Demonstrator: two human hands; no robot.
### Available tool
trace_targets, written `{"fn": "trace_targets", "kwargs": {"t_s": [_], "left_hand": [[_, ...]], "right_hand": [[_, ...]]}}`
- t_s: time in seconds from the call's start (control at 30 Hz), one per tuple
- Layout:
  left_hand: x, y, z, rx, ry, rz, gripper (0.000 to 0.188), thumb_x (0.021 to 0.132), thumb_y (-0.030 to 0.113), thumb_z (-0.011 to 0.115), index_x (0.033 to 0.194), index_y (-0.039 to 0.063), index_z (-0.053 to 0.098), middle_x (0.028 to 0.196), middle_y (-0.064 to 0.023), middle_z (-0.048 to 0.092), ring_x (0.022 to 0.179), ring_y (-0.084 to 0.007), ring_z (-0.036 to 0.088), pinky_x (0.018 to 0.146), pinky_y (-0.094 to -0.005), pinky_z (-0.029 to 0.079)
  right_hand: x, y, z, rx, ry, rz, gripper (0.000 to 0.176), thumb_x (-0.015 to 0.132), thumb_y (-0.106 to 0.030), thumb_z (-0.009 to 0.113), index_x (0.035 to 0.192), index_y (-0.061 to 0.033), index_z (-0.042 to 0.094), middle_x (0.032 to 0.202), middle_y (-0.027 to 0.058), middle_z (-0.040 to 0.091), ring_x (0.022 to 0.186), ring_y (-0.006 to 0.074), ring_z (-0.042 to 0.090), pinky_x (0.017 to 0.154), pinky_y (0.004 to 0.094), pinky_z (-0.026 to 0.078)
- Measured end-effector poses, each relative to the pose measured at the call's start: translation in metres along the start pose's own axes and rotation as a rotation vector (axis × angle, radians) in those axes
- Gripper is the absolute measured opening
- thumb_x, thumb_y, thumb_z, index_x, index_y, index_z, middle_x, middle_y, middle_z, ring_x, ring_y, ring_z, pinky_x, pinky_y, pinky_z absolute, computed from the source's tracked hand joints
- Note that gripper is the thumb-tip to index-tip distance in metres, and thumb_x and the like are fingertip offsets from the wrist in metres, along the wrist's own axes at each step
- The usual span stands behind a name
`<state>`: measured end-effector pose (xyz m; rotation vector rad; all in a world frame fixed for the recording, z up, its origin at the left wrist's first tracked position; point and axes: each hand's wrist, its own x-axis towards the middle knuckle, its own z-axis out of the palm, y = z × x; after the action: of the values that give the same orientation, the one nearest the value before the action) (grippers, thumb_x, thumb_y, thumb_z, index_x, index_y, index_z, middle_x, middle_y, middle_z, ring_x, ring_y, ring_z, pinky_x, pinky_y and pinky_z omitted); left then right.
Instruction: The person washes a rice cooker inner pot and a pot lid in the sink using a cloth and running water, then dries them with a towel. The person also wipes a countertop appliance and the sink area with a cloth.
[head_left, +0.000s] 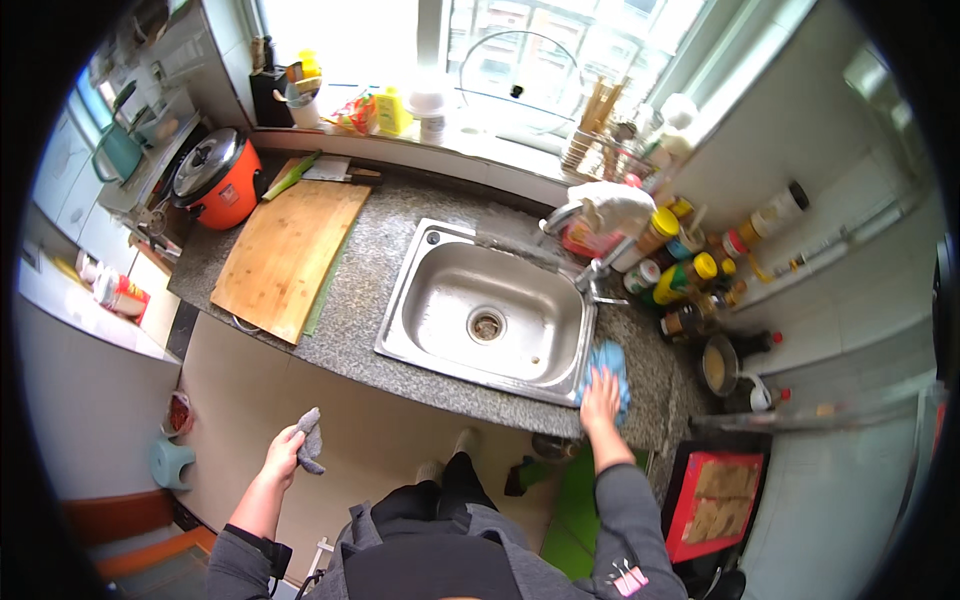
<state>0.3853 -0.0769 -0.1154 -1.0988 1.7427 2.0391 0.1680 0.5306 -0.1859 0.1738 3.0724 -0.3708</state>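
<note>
My left hand (282, 454) holds a small grey cloth (311, 442) over the floor, in front of the counter's left part. On the granite counter (360, 285), my right hand (601, 397) presses on a blue cloth (611, 367) just right of the stainless steel sink (427, 337). The sink basin holds no dishes, and its drain (486, 325) shows. A faucet (598, 281) stands at the sink's right rim. Left of the sink lies a wooden cutting board (289, 255), with a green vegetable (292, 176) and a cleaver (337, 171) at its far end.
An orange rice cooker (225, 184) stands at the far left of the counter. Several sauce bottles (684, 277) and a metal ladle or small pan (720, 365) crowd the right side. Chopsticks in a wire rack (592, 142) stand by the window. A blue-green stool (171, 463) is on the floor.
</note>
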Motion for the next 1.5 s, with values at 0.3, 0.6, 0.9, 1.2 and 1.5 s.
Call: {"fn": "trace_targets", "kwargs": {"t_s": [0.3,0.6,0.9,1.2,1.5], "left_hand": [[0.012,-0.011,-0.005,-0.315,0.071,-0.024,0.033,0.102,0.016,0.044,0.13,0.001,0.051,0.118,-0.0095,0.061,0.104,-0.02,0.061,0.092,-0.0381,0.05],[0.061,0.049,-0.047,-0.15,0.05,0.01,0.032,0.101,0.019,0.048,0.127,0.0,0.053,0.111,-0.0071,0.063,0.099,-0.0171,0.06,0.089,-0.0326,0.049],[0.104,0.107,-0.114,-0.142,0.038,0.036,0.026,0.099,0.012,0.05,0.122,0.0,0.056,0.11,-0.005,0.064,0.099,-0.0128,0.059,0.09,-0.0301,0.047],[0.153,0.167,-0.091,-0.195,-0.129,0.063,0.027,0.101,0.011,0.048,0.124,-0.002,0.054,0.112,-0.0063,0.064,0.1,-0.0134,0.06,0.09,-0.0291,0.048],[0.218,0.234,0.019,-0.509,-0.516,-0.054,0.043,0.1,0.017,0.038,0.137,-0.003,0.045,0.133,-0.0137,0.056,0.121,-0.0254,0.055,0.104,-0.0404,0.042]], "right_hand": [[-0.088,-0.098,0.022,0.013,-0.101,-0.811,0.063,0.078,-0.009,0.059,0.138,-0.0269,0.049,0.141,-0.0012,0.047,0.132,0.0308,0.04,0.104,0.0467,0.031],[-0.024,-0.422,0.105,0.104,-0.414,-1.229,0.06,0.09,-0.017,0.047,0.148,-0.0239,0.036,0.158,0.0039,0.027,0.146,0.0342,0.022,0.111,0.051,0.028],[0.255,-0.511,0.116,-0.301,-0.182,-0.51,0.056,0.095,-0.028,0.047,0.149,-0.0289,0.032,0.159,0.0047,0.023,0.145,0.0408,0.02,0.112,0.064,0.017],[0.163,-0.329,0.058,0.003,-0.482,0.059,0.043,0.08,0.004,0.051,0.117,-0.0115,0.067,0.123,0.0211,0.059,0.114,0.0405,0.055,0.101,0.0443,0.044],[0.137,-0.304,0.011,1.781,-0.393,0.523,0.038,0.099,-0.007,0.043,0.137,-0.0047,0.045,0.127,0.0123,0.058,0.115,0.0268,0.058,0.099,0.0417,0.048]]}}
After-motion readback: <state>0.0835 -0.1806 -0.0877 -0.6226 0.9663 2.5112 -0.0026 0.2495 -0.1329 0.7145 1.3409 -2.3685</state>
